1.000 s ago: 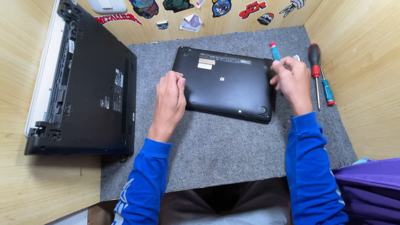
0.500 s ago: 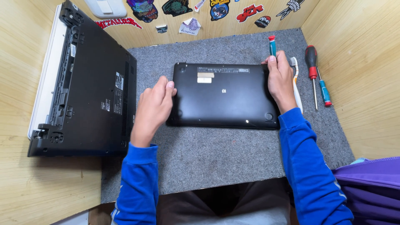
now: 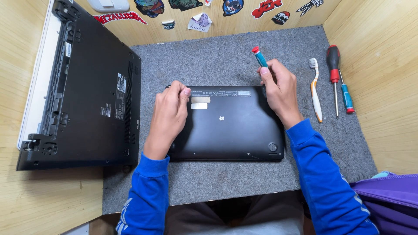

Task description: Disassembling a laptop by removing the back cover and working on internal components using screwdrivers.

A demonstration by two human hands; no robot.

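Head camera looks straight down: nearest are the blue sleeves and a purple bag (image 3: 387, 196) at the lower right, then a grey felt mat (image 3: 217, 182) between wooden walls. On the middle of the mat a small black laptop (image 3: 230, 126) lies shut and bottom side up, its base cover on, seated flat, with no gap showing along the edges. The left hand (image 3: 167, 115) rests on the laptop's left end, fingers curled and pressed together at the upper left corner, thumb beside a pale label. The right hand (image 3: 281, 91) pinches a small teal screwdriver (image 3: 260, 57) with a red cap, held nearly upright at the upper right corner; its tip is hidden by the fingers, so I cannot tell whether it sits in a screw. By my judgement the opening work is at an early stage. Further right lie a toothbrush (image 3: 315, 89) and two more screwdrivers (image 3: 339, 82). A larger black laptop (image 3: 87, 91) lies underside up at the left, stickers (image 3: 200, 21) beyond.
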